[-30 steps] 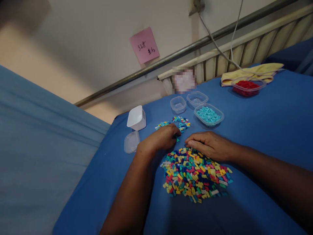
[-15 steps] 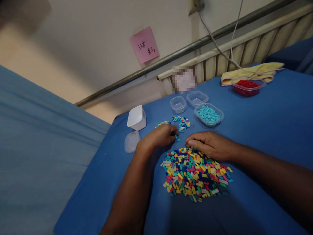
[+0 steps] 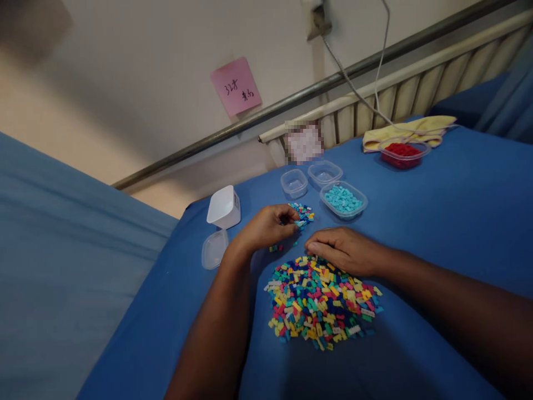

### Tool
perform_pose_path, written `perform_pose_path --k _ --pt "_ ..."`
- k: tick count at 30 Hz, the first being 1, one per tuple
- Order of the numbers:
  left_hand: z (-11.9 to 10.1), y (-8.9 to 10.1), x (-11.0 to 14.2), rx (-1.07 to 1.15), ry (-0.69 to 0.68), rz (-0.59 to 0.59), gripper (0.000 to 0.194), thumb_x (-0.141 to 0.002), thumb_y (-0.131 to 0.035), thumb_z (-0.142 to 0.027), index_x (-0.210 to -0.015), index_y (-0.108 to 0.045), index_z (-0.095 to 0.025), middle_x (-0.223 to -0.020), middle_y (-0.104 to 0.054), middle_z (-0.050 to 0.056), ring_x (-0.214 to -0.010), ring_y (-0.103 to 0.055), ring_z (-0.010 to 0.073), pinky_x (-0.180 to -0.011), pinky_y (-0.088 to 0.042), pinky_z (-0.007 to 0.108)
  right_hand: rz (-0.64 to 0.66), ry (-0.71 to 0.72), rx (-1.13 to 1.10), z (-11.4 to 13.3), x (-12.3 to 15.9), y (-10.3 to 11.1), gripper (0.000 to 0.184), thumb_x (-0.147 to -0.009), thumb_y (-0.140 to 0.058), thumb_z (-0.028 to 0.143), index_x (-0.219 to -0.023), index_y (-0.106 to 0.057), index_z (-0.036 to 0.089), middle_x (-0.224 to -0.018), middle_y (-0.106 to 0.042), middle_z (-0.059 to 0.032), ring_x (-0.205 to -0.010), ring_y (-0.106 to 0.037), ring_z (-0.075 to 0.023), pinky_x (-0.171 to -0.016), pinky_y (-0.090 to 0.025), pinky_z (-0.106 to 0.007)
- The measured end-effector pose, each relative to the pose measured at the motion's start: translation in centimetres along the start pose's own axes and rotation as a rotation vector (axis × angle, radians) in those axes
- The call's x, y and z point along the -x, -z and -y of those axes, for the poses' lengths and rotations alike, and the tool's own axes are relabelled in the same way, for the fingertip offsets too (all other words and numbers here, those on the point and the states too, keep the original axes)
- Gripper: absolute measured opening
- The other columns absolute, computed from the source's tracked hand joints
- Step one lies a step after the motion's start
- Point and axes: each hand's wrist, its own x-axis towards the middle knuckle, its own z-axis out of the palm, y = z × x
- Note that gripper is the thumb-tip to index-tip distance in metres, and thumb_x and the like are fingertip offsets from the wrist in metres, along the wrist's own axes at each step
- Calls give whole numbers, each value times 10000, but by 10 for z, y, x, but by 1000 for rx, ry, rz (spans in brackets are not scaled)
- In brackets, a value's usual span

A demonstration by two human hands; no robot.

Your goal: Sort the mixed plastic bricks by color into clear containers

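Two risks, prob.: L hand (image 3: 272, 225) moving low could sweep bits of the small brick cluster (image 3: 307, 213) twd the big mixed pile (image 3: 325, 305) & mix 'em; R hand (image 3: 343, 250) shifting could spread pile's far edge. Rel. to the pile: cluster lies beyond its far edge, at L fingertips; stray pcs (image 3: 275, 248) sit just off its far-left, near L hand. Hands are apart, L w/ fingers curled beyond pile, R bent at its far edge; can't tell if either grips a pc.
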Motion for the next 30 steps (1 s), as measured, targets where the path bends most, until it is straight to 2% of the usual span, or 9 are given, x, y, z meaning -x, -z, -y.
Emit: perform_pose_path --k 4,8,11,14,18,21,23,26,30 --pt "-26 -10 -35 -15 -88 -2 166 -855 -709 -216 -1007 -730 -152 -888 -724 18 -794 -647 144 -742 -511 274 -21 -5 -5 1 -1 0 382 -1128 -487 458 -1010 -767 226 -903 -775 -27 -838 -696 -204 -782 -501 -336" --pt "-57 -22 -76 -156 -164 -13 203 -836 -691 -133 -1030 -746 -157 -859 -713 2 -754 -629 138 -703 -485 266 -20 2 -12 0 -1 1 376 -1120 -498 474 -1050 -781 235 -936 -789 -35 -858 -694 -215 -805 -518 -347" --pt "-65 -21 -89 -228 -165 -29 262 -864 -739 -182 -1124 -775 -175 -938 -750 20 -819 -664 154 -748 -505 273 -22 11 -26 -2 0 1 376 -1118 -504 461 -1039 -781 219 -925 -785 -39 -845 -688 -210 -789 -510 -337" --pt "-56 -9 -76 -288 -114 -34 224 -906 -729 -217 -1118 -796 -186 -1010 -783 42 -882 -696 169 -799 -523 278 -29 4 -38 -2 0 1 370 -1119 -508 443 -996 -770 212 -878 -765 -26 -814 -678 -198 -752 -487 -323" --pt "-32 6 -35 -488 58 -36 188 -917 -686 -199 -1049 -818 -184 -996 -802 59 -878 -710 192 -819 -523 295 -20 17 -21 -1 -1 0 340 -1114 -521 414 -972 -755 212 -851 -739 -13 -787 -665 -185 -727 -454 -315" --pt "-19 0 -10 -578 114 19 253 -918 -622 -125 -1055 -826 -187 -1083 -806 76 -951 -724 211 -866 -523 301 -26 28 -13 -2 -2 -1 320 -1111 -525 389 -961 -744 211 -834 -721 -4 -767 -649 -173 -710 -432 -306" --pt "-16 -9 -1 -606 115 30 293 -932 -594 -114 -1108 -817 -185 -1141 -796 92 -1008 -726 224 -896 -522 304 -28 28 -5 -2 -1 -2 320 -1110 -527 386 -945 -737 210 -828 -717 -1 -755 -637 -168 -701 -422 -303" --pt "-18 -21 -1 -664 132 11 310 -949 -599 -151 -1183 -797 -196 -1200 -774 112 -1050 -720 239 -913 -519 306 -27 16 8 -3 -1 -2 337 -1109 -531 403 -929 -739 209 -810 -716 0 -743 -631 -167 -693 -423 -303" --pt "-20 -28 -5 -743 193 59 218 -948 -616 -208 -1055 -805 -184 -1148 -765 132 -971 -714 252 -819 -516 316 -23 7 -5 -4 0 -1 320 -1105 -537 402 -986 -766 212 -840 -747 -7 -761 -656 -174 -711 -453 -310"
